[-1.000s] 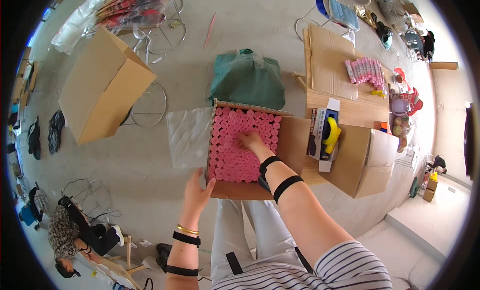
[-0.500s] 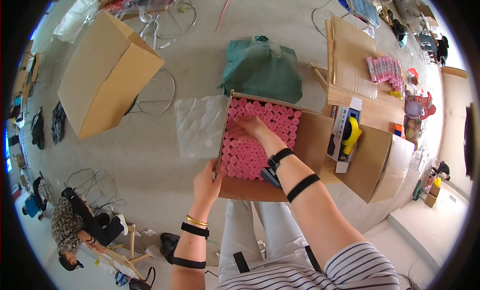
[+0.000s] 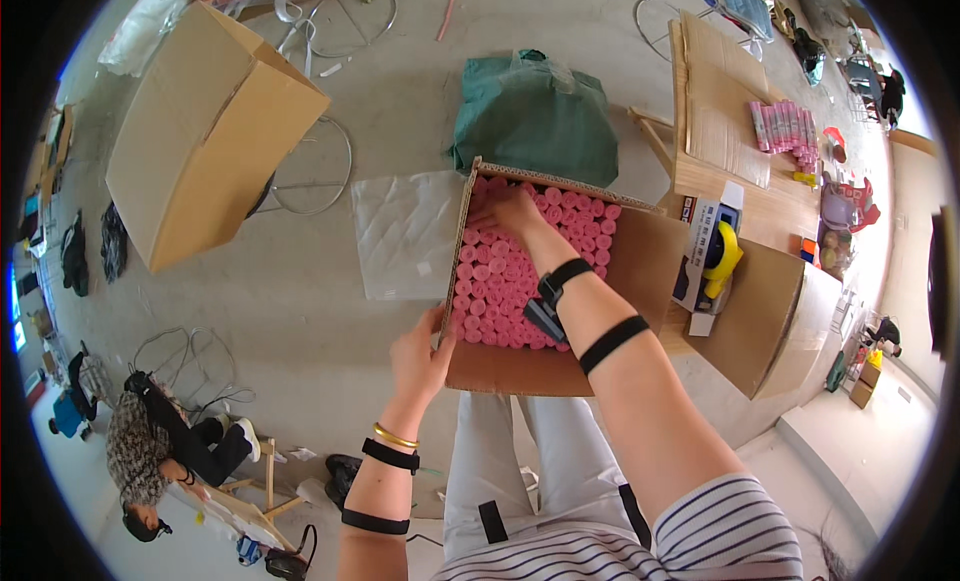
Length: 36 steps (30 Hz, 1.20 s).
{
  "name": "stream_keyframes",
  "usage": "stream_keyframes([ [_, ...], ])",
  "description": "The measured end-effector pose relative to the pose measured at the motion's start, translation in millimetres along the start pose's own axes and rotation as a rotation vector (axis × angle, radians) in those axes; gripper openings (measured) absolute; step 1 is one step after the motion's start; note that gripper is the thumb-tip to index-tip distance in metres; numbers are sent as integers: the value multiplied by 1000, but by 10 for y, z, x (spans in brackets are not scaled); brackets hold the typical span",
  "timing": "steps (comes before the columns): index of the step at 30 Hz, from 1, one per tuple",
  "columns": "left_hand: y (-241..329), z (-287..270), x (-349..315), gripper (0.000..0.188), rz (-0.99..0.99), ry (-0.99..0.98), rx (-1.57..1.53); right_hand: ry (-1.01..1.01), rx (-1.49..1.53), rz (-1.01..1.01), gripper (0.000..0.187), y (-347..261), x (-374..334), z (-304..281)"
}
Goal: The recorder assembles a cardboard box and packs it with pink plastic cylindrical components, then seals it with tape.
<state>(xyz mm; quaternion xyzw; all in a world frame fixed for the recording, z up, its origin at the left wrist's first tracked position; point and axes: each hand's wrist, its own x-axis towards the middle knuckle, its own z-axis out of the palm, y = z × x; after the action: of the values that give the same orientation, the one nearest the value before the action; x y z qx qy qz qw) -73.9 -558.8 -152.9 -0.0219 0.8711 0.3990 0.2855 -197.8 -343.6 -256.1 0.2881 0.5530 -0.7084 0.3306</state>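
Pink rolls (image 3: 497, 271) fill the central cardboard box (image 3: 520, 371); likely light singly, heavy together. Grasp rolls by upper ends. Left hand (image 3: 420, 359) grips box's near-left edge; right hand (image 3: 512, 213), over far-left rolls: closure cannot be told.

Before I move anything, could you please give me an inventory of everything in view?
Open box: one, brown, before the person
Rolls: many, pink, inside the open box
Bag: one, green, beyond the open box
Plastic sheet: one, clear, left of the open box
Tall box: one, brown, upper left
Table: one, tan, right
Cardboard: count unclear, brown, on the table
Packs: several, pink, by the cardboard
Carton: one, white and dark, right
Tool: one, yellow, in the carton
Side box: one, brown, right of the carton
Co-worker: one nearby, patterned top, lower left
Far clutter: uncounted, mixed, along the rim
Left hand: one, bare, at the open box's near left corner
Right hand: one, bare, at the rolls
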Motion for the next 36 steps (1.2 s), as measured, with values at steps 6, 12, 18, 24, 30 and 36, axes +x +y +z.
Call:
stream_keyframes([
  [6, -46, 96, -39, 28, 97, 95, 6, 71, -1068, -136, 24, 656, -521, 468],
  [12, -101, 121, -49, 27, 124, 143, 31, 233, -550, -80, 22, 865, -740, 216],
  [18, 58, 108, -51, 35, -10, 51, 6, 538, 109, 20, 26, 887, -1133, -1144],
  [24, -94, 150, -70, 35, -60, 122, 47, 449, 42, 79, 34, 672, -1045, -1082],
  [30, -142, 125, -82, 39, -2, 144, 7, 430, -258, -512, 26, -200, -1482, -298],
  [36, 31, 22, -58, 40, -141, 48, -40, 167, -710, -497, 17, 328, -2332, 29],
])
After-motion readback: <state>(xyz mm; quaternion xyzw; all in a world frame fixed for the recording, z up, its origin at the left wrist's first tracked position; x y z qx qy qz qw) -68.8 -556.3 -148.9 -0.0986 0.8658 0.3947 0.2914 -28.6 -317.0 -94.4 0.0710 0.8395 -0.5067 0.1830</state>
